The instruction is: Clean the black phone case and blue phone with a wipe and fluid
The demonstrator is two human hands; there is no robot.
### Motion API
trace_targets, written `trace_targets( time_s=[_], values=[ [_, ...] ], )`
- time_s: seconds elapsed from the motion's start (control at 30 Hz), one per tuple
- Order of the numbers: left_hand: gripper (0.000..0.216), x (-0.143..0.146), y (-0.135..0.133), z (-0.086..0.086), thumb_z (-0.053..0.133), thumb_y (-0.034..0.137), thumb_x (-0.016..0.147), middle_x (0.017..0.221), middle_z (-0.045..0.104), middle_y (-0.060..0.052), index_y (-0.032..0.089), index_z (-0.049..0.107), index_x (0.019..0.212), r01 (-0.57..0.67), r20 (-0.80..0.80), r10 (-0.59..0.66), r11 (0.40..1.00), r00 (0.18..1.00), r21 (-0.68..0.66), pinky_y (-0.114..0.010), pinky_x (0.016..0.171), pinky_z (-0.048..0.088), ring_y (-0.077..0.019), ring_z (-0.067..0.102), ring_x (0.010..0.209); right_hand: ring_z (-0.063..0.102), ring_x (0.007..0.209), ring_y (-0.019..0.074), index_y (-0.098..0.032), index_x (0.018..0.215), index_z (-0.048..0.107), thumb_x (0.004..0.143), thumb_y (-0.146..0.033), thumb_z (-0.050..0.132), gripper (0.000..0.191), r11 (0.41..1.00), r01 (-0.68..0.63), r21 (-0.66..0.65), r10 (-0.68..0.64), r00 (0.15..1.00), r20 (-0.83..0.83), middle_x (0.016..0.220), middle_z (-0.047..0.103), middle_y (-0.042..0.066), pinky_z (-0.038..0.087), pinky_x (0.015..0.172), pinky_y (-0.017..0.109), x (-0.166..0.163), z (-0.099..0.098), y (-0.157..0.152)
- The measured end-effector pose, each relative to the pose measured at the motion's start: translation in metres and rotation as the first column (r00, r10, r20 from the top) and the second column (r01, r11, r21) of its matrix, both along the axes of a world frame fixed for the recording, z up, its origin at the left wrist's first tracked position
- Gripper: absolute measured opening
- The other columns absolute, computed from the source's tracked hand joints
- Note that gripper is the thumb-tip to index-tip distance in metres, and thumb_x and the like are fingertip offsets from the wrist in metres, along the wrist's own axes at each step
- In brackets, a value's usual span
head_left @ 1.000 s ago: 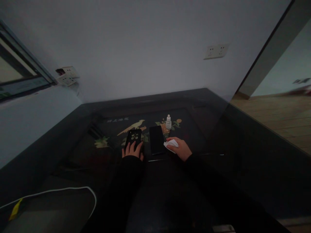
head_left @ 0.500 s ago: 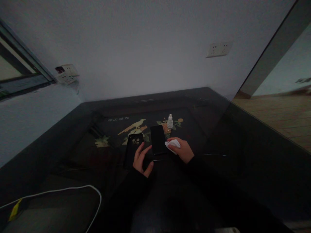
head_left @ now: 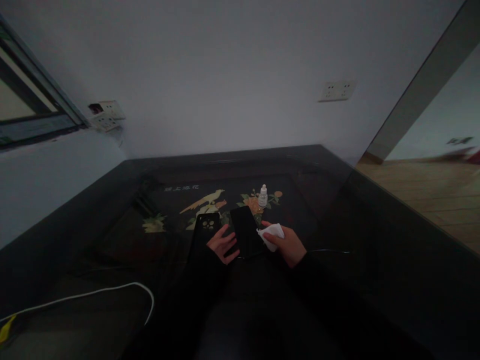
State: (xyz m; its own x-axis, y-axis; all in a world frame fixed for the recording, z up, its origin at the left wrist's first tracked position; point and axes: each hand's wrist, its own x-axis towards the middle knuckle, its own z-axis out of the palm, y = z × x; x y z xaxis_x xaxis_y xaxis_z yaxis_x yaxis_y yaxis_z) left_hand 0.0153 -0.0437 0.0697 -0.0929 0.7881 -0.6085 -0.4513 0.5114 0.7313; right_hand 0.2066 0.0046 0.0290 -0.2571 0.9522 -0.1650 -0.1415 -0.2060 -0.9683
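Note:
A black smartphone [head_left: 245, 231] lies screen up on the dark table, slightly turned. My left hand [head_left: 224, 244] is at its lower left side, fingers spread; whether the fingertips touch its edge I cannot tell. In my right hand [head_left: 290, 246], fingers closed, is a crumpled white wipe [head_left: 273, 235] by the phone's right edge. A black phone case [head_left: 204, 231] with a camera cutout lies left of the phone, its lower part lost in the dark behind my left hand and sleeve. Beyond the phone a small white dropper bottle [head_left: 263, 197] stands upright.
The glossy black table [head_left: 322, 200] has a bird-and-flower picture on its top and meets the wall behind. A white cable [head_left: 108, 289] curves across the lower left, near a yellow item [head_left: 6, 327]. Wall sockets [head_left: 336, 91] sit above the table.
The phone is more tilted and nearer to me. My left hand has turned with its fingers spread at the phone's side. The wipe stays in my right hand, and the camera view has shifted slightly.

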Motion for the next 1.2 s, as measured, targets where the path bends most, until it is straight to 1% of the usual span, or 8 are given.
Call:
trace_targets(
  time_s=[0.1,0.27,0.4,0.53,0.67,0.77,1.03,1.2],
  values=[
    [0.058,-0.004,-0.002,-0.007,0.052,0.019,0.068,0.130,0.044,-0.007,0.026,0.037,0.123,0.000,0.014,0.001,0.999,1.000,-0.047,-0.036,0.077,0.049,-0.0207,0.043,0.117,0.063,0.070,0.0207,-0.011,0.102,0.060,0.056,-0.032,0.074,0.053,0.997,0.003,-0.082,-0.007,0.998,-0.054,0.078,0.069,0.007,0.049,0.066,0.034,0.004,0.003,-0.007],
    [0.067,-0.004,-0.005,-0.036,0.058,0.026,0.063,0.114,0.056,-0.013,0.017,0.036,0.126,0.116,-0.013,-0.116,0.989,0.993,0.093,-0.039,0.064,0.051,-0.0270,0.057,0.096,0.063,0.066,0.0187,-0.011,0.094,0.063,0.054,-0.033,0.076,0.048,0.980,-0.020,-0.196,-0.004,0.992,-0.122,0.078,0.068,0.008,0.050,0.065,0.033,-0.001,0.011,-0.022],
    [0.080,0.001,-0.007,-0.045,0.065,0.030,0.057,0.096,0.064,-0.010,0.010,0.034,0.128,0.079,-0.094,-0.063,0.980,0.994,0.182,-0.037,0.077,0.047,-0.0245,0.060,0.087,0.062,0.064,0.0160,-0.012,0.090,0.064,0.053,-0.031,0.077,0.043,0.964,-0.055,-0.259,0.011,0.986,-0.167,0.083,0.067,0.008,0.051,0.064,0.031,-0.008,0.014,-0.028],
    [0.082,0.004,-0.009,-0.040,0.070,0.029,0.055,0.102,0.063,-0.007,0.015,0.034,0.127,0.072,-0.121,-0.051,0.982,0.991,0.175,-0.037,0.081,0.046,-0.0245,0.058,0.094,0.061,0.060,0.0140,-0.012,0.087,0.065,0.052,-0.026,0.078,0.040,0.947,-0.062,-0.315,-0.010,0.975,-0.223,0.080,0.068,0.007,0.051,0.061,0.029,-0.011,0.014,-0.030],
    [0.080,0.005,-0.006,-0.043,0.066,0.026,0.058,0.105,0.060,-0.010,0.022,0.028,0.128,0.020,0.039,-0.025,0.992,0.999,0.125,-0.049,0.072,0.047,-0.0293,0.060,0.087,0.061,0.061,0.0138,-0.013,0.087,0.065,0.052,-0.025,0.077,0.039,0.941,-0.093,-0.327,0.009,0.968,-0.249,0.081,0.068,0.007,0.050,0.060,0.027,-0.011,0.014,-0.031],
    [0.081,0.003,-0.006,-0.046,0.066,0.025,0.058,0.100,0.060,-0.011,0.022,0.024,0.128,0.009,0.208,-0.052,0.980,0.977,0.201,-0.055,0.073,0.045,-0.0317,0.060,0.087,0.061,0.060,0.0127,-0.013,0.087,0.065,0.054,-0.027,0.077,0.038,0.946,-0.108,-0.306,0.027,0.966,-0.257,0.080,0.068,0.006,0.048,0.058,0.025,-0.010,0.015,-0.029],
    [0.081,0.010,-0.024,-0.019,0.055,0.019,0.071,0.107,0.062,-0.008,0.032,0.004,0.133,0.090,0.600,-0.249,0.955,0.760,0.283,-0.049,0.076,0.046,-0.0276,0.056,0.101,0.058,0.057,0.0121,-0.016,0.082,0.063,0.058,-0.031,0.074,0.031,0.960,0.130,-0.247,-0.193,0.949,-0.251,0.087,0.067,0.006,0.048,0.055,0.026,0.008,0.022,-0.003],
    [0.083,0.016,-0.039,-0.010,0.047,0.018,0.073,0.111,0.059,-0.007,0.039,-0.010,0.130,0.147,0.691,-0.307,0.948,0.655,0.282,-0.058,0.082,0.039,-0.0281,0.054,0.105,0.061,0.072,0.0174,-0.017,0.089,0.063,0.059,-0.032,0.072,0.034,0.979,0.113,-0.172,-0.152,0.960,-0.234,0.096,0.065,0.008,0.049,0.064,0.030,0.014,0.030,0.001]
  ],
)
